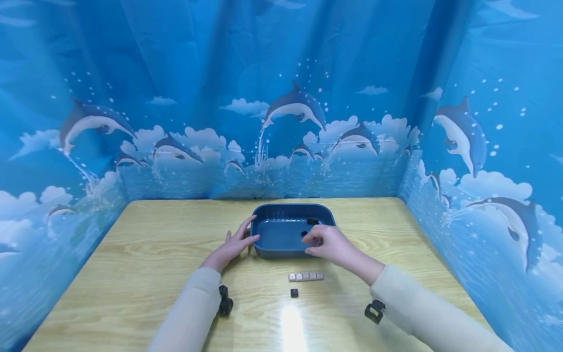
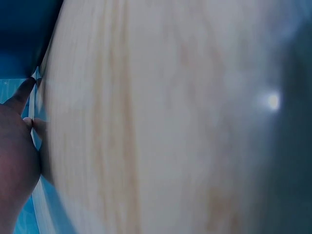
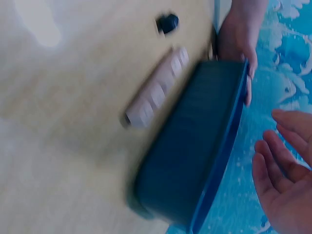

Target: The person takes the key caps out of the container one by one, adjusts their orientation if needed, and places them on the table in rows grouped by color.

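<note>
Tub, left hand straight-fingered against it, right hand above, fingers apart, pale blocks, black cube in front

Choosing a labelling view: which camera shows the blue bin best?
Head: the blue bin shows its interior and most of its rim. Right wrist: mainly outer wall, slightly blurred. Left wrist: just a piece, top left.

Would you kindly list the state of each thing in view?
Glossy dark blue rectangular tray: upright.
Five pale pink cubes: aligned on the wood-grain table.
Near small black block: alone on the table.
Far small black block: lying inside the tray.
Middle black block: apparently inside too.
Left hand: touching tray's left rim.
Right hand: over tray, fingers bent, nothing visibly held.
</note>
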The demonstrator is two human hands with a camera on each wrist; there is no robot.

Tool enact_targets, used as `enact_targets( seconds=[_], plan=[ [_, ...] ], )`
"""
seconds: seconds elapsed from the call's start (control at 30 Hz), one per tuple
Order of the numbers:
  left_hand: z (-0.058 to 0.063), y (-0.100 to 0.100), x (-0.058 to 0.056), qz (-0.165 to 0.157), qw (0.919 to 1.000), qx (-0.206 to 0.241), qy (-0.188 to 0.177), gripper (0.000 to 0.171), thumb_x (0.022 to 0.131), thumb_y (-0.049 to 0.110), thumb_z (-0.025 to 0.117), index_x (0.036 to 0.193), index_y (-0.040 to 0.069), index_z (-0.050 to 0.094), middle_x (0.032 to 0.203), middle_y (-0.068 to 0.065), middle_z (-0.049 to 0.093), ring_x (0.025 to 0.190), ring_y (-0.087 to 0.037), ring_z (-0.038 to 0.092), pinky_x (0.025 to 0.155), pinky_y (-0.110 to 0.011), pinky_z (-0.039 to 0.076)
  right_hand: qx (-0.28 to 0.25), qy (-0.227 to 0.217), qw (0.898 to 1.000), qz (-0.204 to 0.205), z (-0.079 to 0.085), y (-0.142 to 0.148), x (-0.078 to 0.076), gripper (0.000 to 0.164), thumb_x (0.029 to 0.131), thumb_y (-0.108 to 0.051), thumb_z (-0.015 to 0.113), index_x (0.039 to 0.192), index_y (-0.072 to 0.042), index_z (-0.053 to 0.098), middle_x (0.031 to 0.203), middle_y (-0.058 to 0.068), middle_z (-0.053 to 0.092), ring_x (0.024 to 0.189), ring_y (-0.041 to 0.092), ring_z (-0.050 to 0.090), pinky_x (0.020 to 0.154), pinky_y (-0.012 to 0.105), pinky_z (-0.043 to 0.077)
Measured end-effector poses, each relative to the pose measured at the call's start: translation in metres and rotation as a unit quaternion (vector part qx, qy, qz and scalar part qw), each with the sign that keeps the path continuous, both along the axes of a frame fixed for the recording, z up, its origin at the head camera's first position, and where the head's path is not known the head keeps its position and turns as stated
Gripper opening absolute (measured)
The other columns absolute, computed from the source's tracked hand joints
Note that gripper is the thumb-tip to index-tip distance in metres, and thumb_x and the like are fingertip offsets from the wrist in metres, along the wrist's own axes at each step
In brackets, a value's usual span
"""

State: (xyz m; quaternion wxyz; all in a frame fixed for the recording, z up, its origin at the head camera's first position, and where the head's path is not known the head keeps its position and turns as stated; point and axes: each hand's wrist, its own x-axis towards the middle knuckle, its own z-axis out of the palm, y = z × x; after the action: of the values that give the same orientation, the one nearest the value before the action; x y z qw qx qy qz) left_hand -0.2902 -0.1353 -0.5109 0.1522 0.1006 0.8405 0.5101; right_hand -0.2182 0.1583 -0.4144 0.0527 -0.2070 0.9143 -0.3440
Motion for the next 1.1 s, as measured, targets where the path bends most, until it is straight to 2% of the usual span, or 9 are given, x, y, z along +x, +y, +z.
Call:
enact_targets(
  seconds=[0.3,0.5,0.63,0.9,1.1],
  plan=[
    [0.001,-0.004,-0.004,0.005,1.0000,0.001,-0.002,0.070,0.100,0.038,0.054,0.157,0.030,0.015,0.150,-0.022,0.036,0.143,-0.038,0.024,0.107,-0.052,-0.028,0.055,-0.025,0.995,0.076,0.013,0.002,-0.043,0.017,0.085,-0.008,0.075,0.102,-0.010,0.075,0.098,0.001,0.068,0.082,0.011,0.060,0.069,0.027,0.054],
    [0.001,-0.005,-0.004,0.007,1.0000,-0.002,0.000,0.070,0.100,0.038,0.054,0.157,0.030,0.016,0.151,-0.022,0.036,0.143,-0.038,0.022,0.107,-0.052,-0.028,0.105,-0.046,0.987,0.110,0.015,-0.001,-0.068,0.021,0.086,-0.006,0.074,0.107,-0.004,0.073,0.099,0.000,0.069,0.082,0.009,0.062,0.070,0.026,0.055],
    [-0.002,-0.006,-0.003,0.010,0.9999,-0.001,-0.002,0.070,0.100,0.038,0.055,0.157,0.031,0.015,0.152,-0.022,0.034,0.144,-0.038,0.019,0.107,-0.052,-0.028,0.135,-0.058,0.980,0.131,0.014,-0.004,-0.083,0.020,0.086,-0.003,0.072,0.105,-0.004,0.074,0.099,-0.001,0.070,0.082,0.009,0.063,0.071,0.027,0.055],
    [-0.004,-0.005,-0.001,0.009,0.9999,0.013,-0.001,0.070,0.099,0.038,0.056,0.157,0.032,0.017,0.150,-0.021,0.037,0.144,-0.039,0.019,0.107,-0.053,-0.028,0.196,-0.076,0.966,0.152,0.011,-0.011,-0.106,0.020,0.085,-0.001,0.072,0.105,-0.005,0.074,0.098,-0.002,0.070,0.087,0.011,0.064,0.075,0.028,0.056],
    [-0.004,-0.001,0.000,0.006,0.9999,0.014,0.007,0.069,0.099,0.036,0.056,0.157,0.030,0.019,0.148,-0.021,0.041,0.142,-0.037,0.027,0.108,-0.053,-0.027,0.231,-0.102,0.953,0.165,0.011,-0.016,-0.118,0.018,0.085,-0.004,0.074,0.102,-0.007,0.075,0.095,-0.004,0.070,0.085,0.011,0.064,0.073,0.031,0.056]
  ],
)
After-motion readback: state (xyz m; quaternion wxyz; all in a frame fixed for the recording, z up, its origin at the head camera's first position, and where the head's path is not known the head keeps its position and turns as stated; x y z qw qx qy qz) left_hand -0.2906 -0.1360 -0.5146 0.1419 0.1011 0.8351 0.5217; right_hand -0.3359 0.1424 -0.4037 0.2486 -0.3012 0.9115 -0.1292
